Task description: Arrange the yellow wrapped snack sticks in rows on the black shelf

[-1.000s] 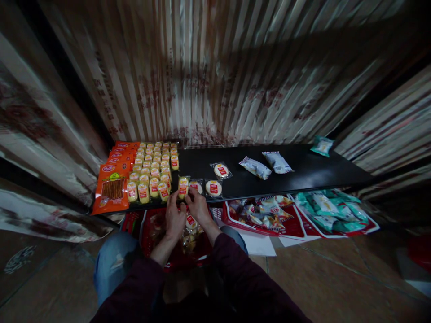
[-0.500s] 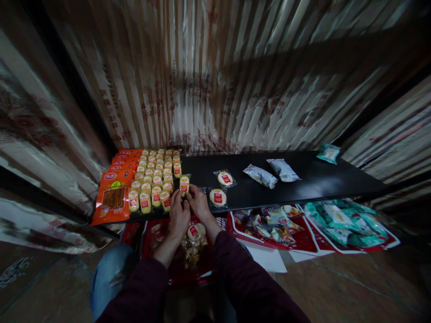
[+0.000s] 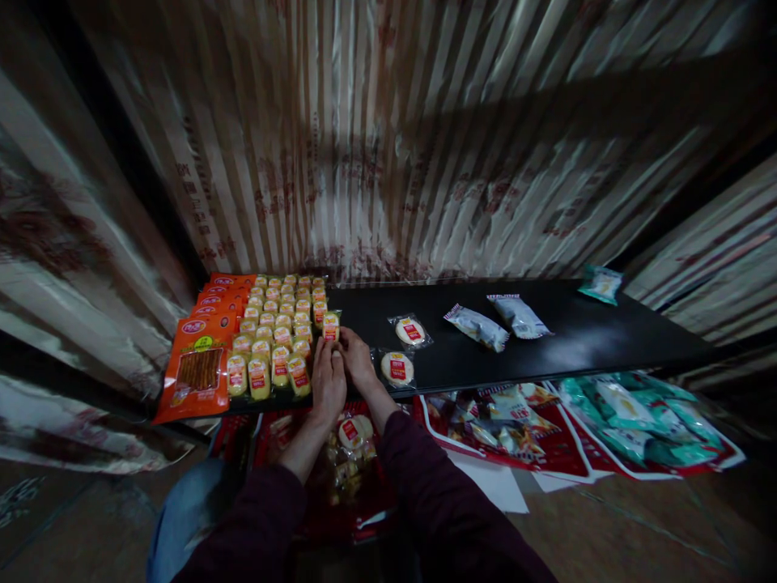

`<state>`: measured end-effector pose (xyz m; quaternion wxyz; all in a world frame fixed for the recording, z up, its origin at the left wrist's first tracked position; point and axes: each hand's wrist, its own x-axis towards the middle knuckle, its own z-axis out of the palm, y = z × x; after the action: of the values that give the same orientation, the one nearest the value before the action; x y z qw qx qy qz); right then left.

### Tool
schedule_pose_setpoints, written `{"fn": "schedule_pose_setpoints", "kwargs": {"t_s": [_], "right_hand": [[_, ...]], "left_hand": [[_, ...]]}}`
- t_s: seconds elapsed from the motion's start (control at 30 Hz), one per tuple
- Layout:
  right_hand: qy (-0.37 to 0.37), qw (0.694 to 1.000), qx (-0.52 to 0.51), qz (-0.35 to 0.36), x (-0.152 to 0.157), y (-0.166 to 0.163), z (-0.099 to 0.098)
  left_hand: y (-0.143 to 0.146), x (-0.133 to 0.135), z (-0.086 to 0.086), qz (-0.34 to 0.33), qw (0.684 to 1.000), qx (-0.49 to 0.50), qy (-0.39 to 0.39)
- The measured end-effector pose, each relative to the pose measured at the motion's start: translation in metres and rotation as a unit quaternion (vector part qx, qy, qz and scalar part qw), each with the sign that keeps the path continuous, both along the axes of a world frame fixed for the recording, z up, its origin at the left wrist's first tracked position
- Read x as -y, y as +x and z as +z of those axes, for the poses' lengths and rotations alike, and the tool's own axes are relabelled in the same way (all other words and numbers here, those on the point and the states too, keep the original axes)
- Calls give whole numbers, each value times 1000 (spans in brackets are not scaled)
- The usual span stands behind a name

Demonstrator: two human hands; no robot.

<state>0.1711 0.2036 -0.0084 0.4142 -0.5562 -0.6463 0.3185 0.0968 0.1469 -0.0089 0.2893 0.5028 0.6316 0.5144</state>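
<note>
My left hand point(image 3: 329, 382) and my right hand point(image 3: 358, 359) meet at the front of the black shelf point(image 3: 449, 360), both closed around the lower part of a small wrapped cake point(image 3: 331, 325). The cake stands upright, with its red and yellow label towards me; its lower end is hidden by my fingers. Just to its left, similar yellow wrapped cakes point(image 3: 258, 376) stand in close rows. Right of my hands lie two round, flat wrapped cakes point(image 3: 397, 368), one behind the other.
Orange snack packets point(image 3: 197, 364) overlap at the shelf's left end. Silver-white packets point(image 3: 477, 325) and a teal packet point(image 3: 600, 283) lie to the right. Below are red baskets point(image 3: 583, 465) of packets and one with round cakes point(image 3: 355, 431). A patterned curtain point(image 3: 376, 162) hangs behind.
Both hands have moved the wrapped cake slightly back and left, closer to the rows of cakes. The camera view has shifted a little.
</note>
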Motion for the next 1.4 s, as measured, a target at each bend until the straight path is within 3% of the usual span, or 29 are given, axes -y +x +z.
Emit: {"fn": "schedule_pose_setpoints", "kwargs": {"t_s": [0.3,0.6,0.8,1.03,1.4], "right_hand": [[-5,999,32,-3,-18,-4,-8],[-2,1000,-5,19,-25,-14,-9],[4,996,-84,39,-24,-17,-4],[-2,1000,10,8,-29,-13,-11],[16,999,-15,45,-28,-9,-20]], "left_hand": [[-1,-10,-12,-11,1000,-13,21],[-3,-20,-14,-17,1000,-14,5],[-4,-26,-16,-31,1000,-6,1],[-4,-27,-14,-29,1000,-3,-6],[-4,-28,-14,-28,1000,-8,-8]]}}
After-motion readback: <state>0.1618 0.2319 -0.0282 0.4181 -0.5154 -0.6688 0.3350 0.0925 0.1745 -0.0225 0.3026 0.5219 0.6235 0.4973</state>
